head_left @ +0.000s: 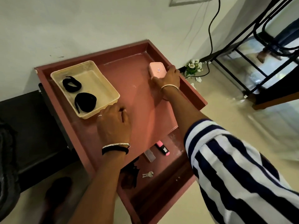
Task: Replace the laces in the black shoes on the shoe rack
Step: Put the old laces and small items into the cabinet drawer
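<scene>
reddish counter (137,88): black laces (85,101) coiled in tray (97,81), relacing unstarted; right hand (169,76) clasps pink box (157,70), left hand (113,125) fingers seemingly curled.

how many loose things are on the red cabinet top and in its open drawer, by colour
black: 2, coiled black shoelaces
pink: 2, small pink plastic box, pink highlighter pen
cream: 1, cream plastic tray
grey or silver: 2, grey rectangular block, silver key bunch
dark, unclear: 1, crumpled dark thing
total: 8

I see two black laces, both coiled, in the cream tray (97,84): one lace (71,84) near its far-left end, the other lace (85,101) at its near end.
</scene>
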